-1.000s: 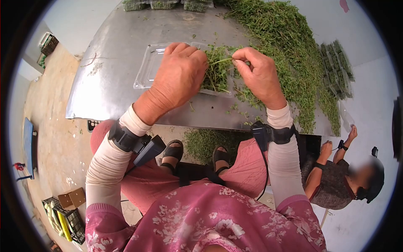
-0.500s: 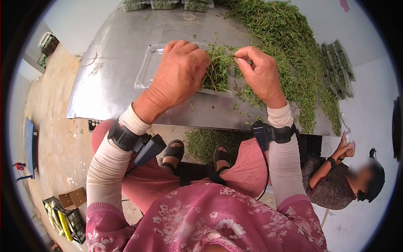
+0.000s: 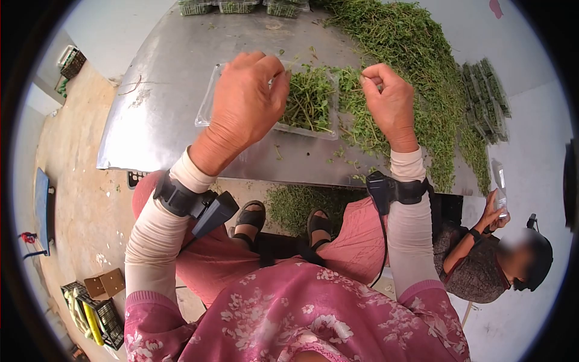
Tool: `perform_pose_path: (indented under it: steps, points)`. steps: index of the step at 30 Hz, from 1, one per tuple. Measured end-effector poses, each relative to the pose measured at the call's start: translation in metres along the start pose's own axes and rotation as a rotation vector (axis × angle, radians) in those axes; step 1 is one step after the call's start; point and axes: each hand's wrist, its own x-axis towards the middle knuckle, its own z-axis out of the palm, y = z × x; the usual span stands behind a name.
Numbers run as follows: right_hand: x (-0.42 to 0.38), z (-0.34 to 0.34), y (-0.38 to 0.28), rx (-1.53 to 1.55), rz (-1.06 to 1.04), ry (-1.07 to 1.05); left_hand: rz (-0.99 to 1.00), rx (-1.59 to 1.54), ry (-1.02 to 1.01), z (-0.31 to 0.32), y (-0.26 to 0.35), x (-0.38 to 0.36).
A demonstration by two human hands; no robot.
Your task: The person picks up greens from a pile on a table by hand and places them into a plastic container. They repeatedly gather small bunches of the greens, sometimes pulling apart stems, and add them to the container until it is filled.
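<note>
A clear plastic clamshell box (image 3: 330, 134) lies opened on the metal table, its base partly filled with green leafy sprigs (image 3: 309, 99). My left hand (image 3: 247, 90) is over the box's left side, hiding part of it, with thumb and forefinger pinched together beside the sprigs. To the right of the box my right hand (image 3: 389, 99) is closed, thumb against the curled forefinger, above loose greens. I cannot tell what, if anything, sits in either pinch.
A large heap of greens (image 3: 404, 42) covers the table's right side. Filled boxes stand at the far edge (image 3: 241, 7) and in a stack (image 3: 485, 99) at right. Another person (image 3: 482, 259) at lower right holds a clear plastic box (image 3: 499, 187). A crate (image 3: 99, 314) stands on the floor.
The stem stretched between my hands no longer shows there. My left hand has shifted left, my right hand right, so the gap between them is wider. The other person's plastic box has turned.
</note>
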Motion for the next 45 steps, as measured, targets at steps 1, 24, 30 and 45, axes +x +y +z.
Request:
perform_pose_path:
  steps: [1,24,30,45]
  points:
    - [0.0,0.001,0.001,-0.004,-0.013,0.002,0.016,0.033,-0.027,0.0,0.0,-0.001]
    - [0.006,-0.003,0.008,0.365,0.278,-0.137,0.129,0.141,-0.199,0.013,-0.009,-0.008]
    - [0.006,-0.002,0.013,0.376,0.218,-0.143,0.104,0.134,-0.121,0.018,-0.009,-0.008]
    - [0.004,-0.005,0.003,0.503,0.404,-0.181,0.033,0.026,-0.03,0.013,0.007,-0.005]
